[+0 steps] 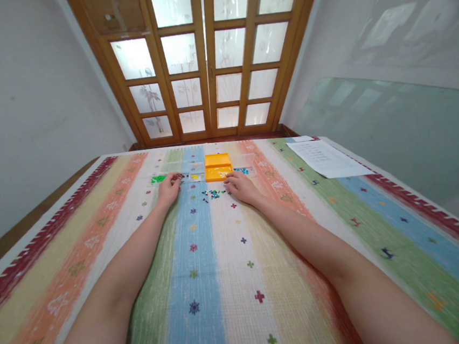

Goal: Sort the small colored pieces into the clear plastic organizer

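Two bare forearms stretch away from the camera over a striped woven cloth (207, 282) with bands of green, blue, cream, orange and dark red, dotted with small crosses and stars.

The left hand (169, 190) rests palm down. Its fingers are curled, with the tips at a cluster of dark red pieces (178, 176) in a long clear sorting tray (189, 177). The right hand (241, 186) lies low, its fingers reaching to the near right corner of an open orange box (218, 167). Both hands are too small in view to tell whether either one pinches a piece.

Between the hands, on the cloth, lies a loose pile of tiny mixed-colour pieces (214, 194), just in front of the box. The tray also holds green pieces (158, 179), yellow pieces (195, 177) and blue pieces (242, 170), each kept apart.

This looks like sorting by colour, with the pile partly cleared. Picking one piece from the pile calls for a fine fingertip pinch.

To the right, well apart, lies a printed paper sheet (325, 158). A glass pane (391, 124) leans on the right wall. Wooden doors with frosted panes (202, 61) stand beyond. Nothing lies between the hands and the pile.
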Demonstrator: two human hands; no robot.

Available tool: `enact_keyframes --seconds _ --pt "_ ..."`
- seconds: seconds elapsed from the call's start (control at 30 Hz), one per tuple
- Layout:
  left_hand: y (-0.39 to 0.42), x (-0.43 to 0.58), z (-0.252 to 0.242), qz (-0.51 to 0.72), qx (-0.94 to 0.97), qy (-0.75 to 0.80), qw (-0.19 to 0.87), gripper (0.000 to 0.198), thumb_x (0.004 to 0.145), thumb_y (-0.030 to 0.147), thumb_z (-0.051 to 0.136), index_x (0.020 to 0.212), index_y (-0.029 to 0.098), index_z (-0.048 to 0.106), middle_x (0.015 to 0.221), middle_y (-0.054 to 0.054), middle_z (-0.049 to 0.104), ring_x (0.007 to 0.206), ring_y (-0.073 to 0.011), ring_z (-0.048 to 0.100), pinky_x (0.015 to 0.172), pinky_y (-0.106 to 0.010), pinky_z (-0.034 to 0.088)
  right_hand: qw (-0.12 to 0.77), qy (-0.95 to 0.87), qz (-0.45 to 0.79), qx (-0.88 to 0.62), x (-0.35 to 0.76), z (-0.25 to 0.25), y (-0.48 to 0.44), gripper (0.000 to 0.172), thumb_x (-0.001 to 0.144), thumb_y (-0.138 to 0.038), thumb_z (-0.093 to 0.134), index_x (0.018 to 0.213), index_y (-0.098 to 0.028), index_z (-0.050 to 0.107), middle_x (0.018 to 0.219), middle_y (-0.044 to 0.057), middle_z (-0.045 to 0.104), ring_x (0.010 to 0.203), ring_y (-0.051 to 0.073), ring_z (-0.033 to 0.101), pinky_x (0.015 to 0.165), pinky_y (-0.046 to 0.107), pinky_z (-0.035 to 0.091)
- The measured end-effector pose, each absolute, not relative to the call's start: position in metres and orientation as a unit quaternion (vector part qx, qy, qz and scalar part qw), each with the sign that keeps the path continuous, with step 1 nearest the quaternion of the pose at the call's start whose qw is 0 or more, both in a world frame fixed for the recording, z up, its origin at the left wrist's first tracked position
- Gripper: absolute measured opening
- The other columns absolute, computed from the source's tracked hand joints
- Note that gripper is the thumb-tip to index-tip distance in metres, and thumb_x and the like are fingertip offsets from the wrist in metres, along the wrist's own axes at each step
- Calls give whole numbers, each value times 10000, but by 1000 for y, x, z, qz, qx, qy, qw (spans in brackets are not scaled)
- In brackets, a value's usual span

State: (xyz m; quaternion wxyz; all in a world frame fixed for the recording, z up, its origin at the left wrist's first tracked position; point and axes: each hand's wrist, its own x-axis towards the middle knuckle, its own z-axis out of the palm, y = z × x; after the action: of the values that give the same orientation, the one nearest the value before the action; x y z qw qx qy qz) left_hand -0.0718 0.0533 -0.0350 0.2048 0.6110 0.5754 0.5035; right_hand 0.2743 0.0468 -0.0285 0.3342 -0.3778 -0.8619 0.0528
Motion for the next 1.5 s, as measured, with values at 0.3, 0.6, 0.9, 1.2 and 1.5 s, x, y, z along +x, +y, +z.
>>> enact_keyframes --seconds 0.3,0.6,0.9,1.2,1.5 --pt "18 -33 -9 316 810 442 223 150 827 356 694 909 261 775 882 -34 720 775 -206 625 750 -338 494 335 -856 57 -389 274 -30 48 226 1002 -299 572 1102 -229 763 1247 114 664 1194 260 584 1063 472 471" --pt "9 -27 8 240 865 361 251 185 855 359 692 980 275 800 981 -64 687 938 -226 644 884 -356 491 337 -858 53 -384 274 -28 47 212 1000 -283 575 1078 -217 761 1222 114 669 1174 256 586 1053 454 474" --pt "17 -28 -8 332 779 403 347 219 859 398 676 950 207 732 910 -57 714 807 -194 640 775 -336 514 337 -857 55 -386 274 -30 48 205 1004 -284 579 1076 -219 760 1226 110 666 1182 250 581 1060 441 467" --pt "46 -50 -29 528 588 493 364 266 818 348 674 1016 172 689 846 -39 709 632 -127 577 593 -243 453 337 -859 52 -382 274 -30 49 200 997 -259 584 1070 -198 761 1233 118 668 1185 254 577 1063 435 461" --pt "58 -70 -35 601 502 534 318 335 838 267 605 1139 163 706 1025 -77 733 630 -105 580 576 -221 467 340 -860 52 -378 275 -32 50 191 993 -246 588 1067 -206 759 1231 112 667 1178 255 577 1053 434 460"
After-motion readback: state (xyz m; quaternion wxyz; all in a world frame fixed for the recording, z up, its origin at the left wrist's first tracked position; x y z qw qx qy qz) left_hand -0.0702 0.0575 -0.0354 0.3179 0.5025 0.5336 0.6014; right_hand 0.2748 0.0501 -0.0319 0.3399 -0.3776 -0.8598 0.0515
